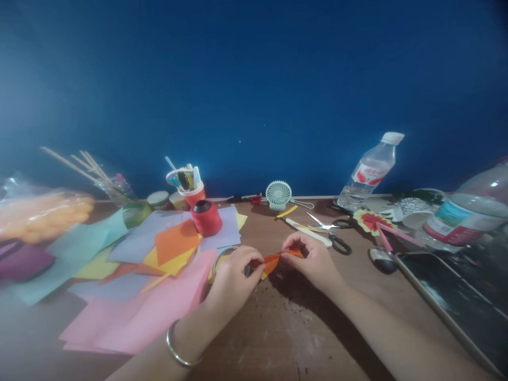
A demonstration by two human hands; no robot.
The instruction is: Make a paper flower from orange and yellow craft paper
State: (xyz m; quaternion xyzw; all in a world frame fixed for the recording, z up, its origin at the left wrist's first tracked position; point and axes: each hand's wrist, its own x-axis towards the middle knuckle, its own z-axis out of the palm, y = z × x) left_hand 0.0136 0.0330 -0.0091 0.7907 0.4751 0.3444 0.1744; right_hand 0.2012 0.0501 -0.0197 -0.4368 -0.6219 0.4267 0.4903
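A small piece of orange paper (272,261), with a yellow edge showing below, is stretched between my hands above the brown table. My left hand (237,270) pinches its left end between thumb and fingers. At the right end, my right hand (311,259) grips the paper with thumb and forefinger, the other fingers curled. A roll of tape (217,263) lies partly hidden behind my left hand. Just beyond my right hand are a white-handled cutter (308,233) and scissors with black handles (340,244), their blades spread.
Coloured paper sheets (159,312) cover the left side, with a red thread spool (207,218) and a cup of tools (193,193) behind. A small fan (278,194) stands near the blue wall. Plastic bottles (369,172), a paper flower (373,221) and a dark tablet (448,301) lie right.
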